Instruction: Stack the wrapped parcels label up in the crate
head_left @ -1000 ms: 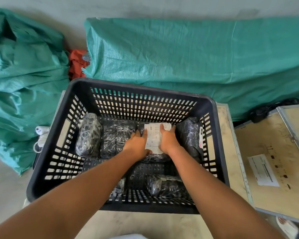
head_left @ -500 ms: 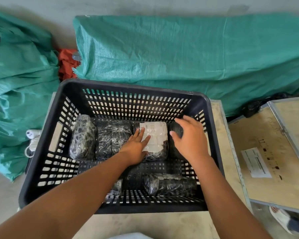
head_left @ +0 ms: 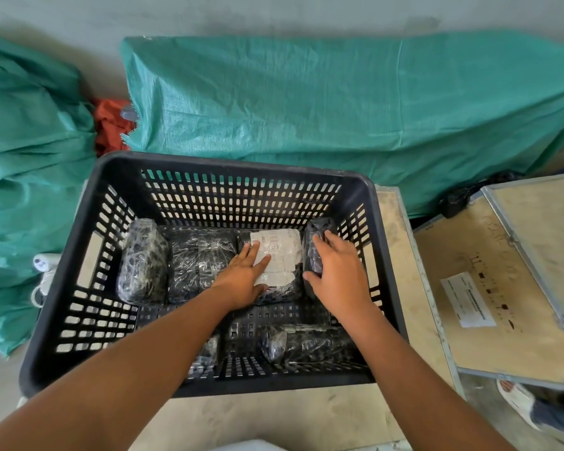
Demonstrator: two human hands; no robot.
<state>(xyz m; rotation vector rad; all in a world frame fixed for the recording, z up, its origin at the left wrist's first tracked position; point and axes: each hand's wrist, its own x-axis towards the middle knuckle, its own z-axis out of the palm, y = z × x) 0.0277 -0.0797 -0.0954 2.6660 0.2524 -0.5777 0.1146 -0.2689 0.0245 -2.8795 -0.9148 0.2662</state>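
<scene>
A black slotted crate [head_left: 79, 288] stands on a wooden box. Several dark wrapped parcels lie in a row along its far wall. One of them, the labelled parcel [head_left: 282, 252], shows a white label facing up. My left hand [head_left: 245, 276] lies flat on its left part, fingers spread. My right hand [head_left: 337, 271] curls around the rightmost parcel [head_left: 313, 237], which stands on edge against the right wall. Two more dark parcels in that row are the left one [head_left: 142, 263] and the second one [head_left: 202, 258]. Another parcel [head_left: 306, 345] lies near the front wall.
Green tarpaulin [head_left: 339, 109] covers bulk behind the crate and at the left. An orange cloth [head_left: 111, 125] shows between them. A wooden case with a white label [head_left: 468, 299] is at the right, a shoe [head_left: 518, 402] below it. White objects [head_left: 44, 265] lie left of the crate.
My right hand left the labelled parcel, moved right and took hold of the rightmost parcel. My left hand stayed flat on the labelled parcel.
</scene>
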